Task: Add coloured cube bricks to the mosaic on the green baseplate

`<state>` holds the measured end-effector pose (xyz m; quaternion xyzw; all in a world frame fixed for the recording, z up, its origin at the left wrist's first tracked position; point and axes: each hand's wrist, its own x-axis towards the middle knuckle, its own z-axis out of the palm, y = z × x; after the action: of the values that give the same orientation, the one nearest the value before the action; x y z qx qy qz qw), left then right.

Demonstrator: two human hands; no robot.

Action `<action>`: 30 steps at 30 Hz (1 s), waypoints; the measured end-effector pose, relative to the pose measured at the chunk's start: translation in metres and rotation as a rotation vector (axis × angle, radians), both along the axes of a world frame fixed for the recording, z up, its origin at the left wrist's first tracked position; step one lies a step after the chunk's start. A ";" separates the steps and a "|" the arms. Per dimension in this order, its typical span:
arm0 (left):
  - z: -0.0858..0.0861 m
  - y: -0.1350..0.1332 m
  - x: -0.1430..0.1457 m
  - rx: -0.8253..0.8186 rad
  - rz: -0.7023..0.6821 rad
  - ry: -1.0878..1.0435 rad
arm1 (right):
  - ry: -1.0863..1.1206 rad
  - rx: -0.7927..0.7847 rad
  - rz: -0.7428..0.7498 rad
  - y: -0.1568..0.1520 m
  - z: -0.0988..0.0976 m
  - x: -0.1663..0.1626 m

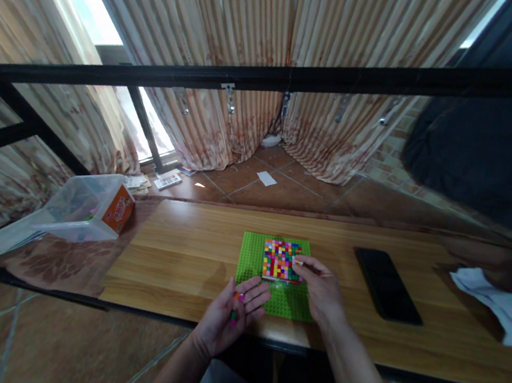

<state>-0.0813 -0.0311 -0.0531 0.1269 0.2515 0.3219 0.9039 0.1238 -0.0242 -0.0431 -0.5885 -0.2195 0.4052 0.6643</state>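
Note:
A green studded baseplate (253, 252) lies on the wooden table, bearing a square block of many small coloured toy bricks (280, 261). My left hand (231, 310) is palm up at the plate's front left corner, fingers extended, with several loose toy bricks (234, 314) in orange, pink and green cupped in the palm. Over the right side of the brick block, my right hand (321, 289) has thumb and finger pinched on a small pale toy brick (297, 262). Those fingers partly hide the block's right edge; whether the pinched brick touches it I cannot tell.
On the wooden table (178, 250), a black phone-like slab (387, 285) lies to the right, with crumpled white paper (495, 294) beyond it. A clear plastic bin (83, 209) with an orange label stands at the left. A black metal bar (264, 79) crosses before the curtains.

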 end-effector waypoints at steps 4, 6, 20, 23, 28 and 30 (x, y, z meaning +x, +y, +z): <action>0.000 0.000 0.000 -0.005 0.000 0.006 | 0.012 0.007 -0.016 0.000 0.000 -0.003; 0.000 0.000 0.001 0.001 -0.001 0.005 | -0.002 0.006 -0.015 0.001 -0.001 -0.003; -0.007 -0.001 0.007 -0.017 0.055 -0.092 | -0.881 0.173 0.193 -0.045 0.012 -0.036; -0.009 0.000 0.006 -0.067 0.061 -0.148 | -1.010 0.143 0.398 -0.052 0.012 -0.059; -0.015 0.000 0.006 -0.086 0.065 -0.177 | -1.158 0.148 0.507 -0.047 0.005 -0.077; -0.016 0.000 0.007 -0.052 0.057 -0.163 | -1.198 0.148 0.524 -0.044 0.001 -0.078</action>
<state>-0.0745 -0.0311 -0.0692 0.0696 0.1887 0.3501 0.9149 0.0458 -0.0685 -0.0417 -0.5921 -0.7147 0.1396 0.3451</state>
